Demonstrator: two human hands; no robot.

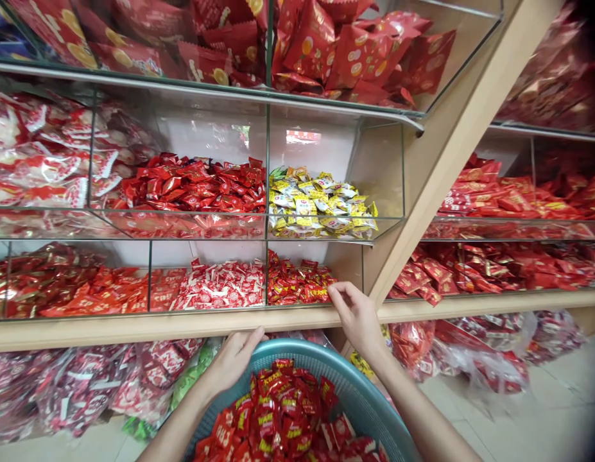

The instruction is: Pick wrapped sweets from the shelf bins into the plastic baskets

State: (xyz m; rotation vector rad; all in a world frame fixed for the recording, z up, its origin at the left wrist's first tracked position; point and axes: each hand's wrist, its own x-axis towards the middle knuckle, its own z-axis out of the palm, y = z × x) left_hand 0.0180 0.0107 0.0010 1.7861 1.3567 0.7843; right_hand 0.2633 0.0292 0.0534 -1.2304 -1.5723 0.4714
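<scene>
A blue-green plastic basket (297,350) full of red-wrapped candies (278,410) is at the bottom middle, below the shelf edge. My left hand (234,359) is closed at the basket's far left rim, its thumb near the wooden shelf edge; some of its fingers are hidden. My right hand (357,317) is raised to the bottom shelf, with thumb and forefinger pinched together at the right end of a glass compartment. Whatever is between those fingertips is too small to make out. Small red and yellow candies (300,282), similar to some in the basket, lie in that compartment.
Glass-fronted compartments above hold red-wrapped candies (196,186), yellow and white candies (321,202) and larger red packets (355,51). A slanted wooden post (451,141) stands at right. Plastic bags of candy (90,385) lie under the shelf, with more bags (484,353) on the tiled floor.
</scene>
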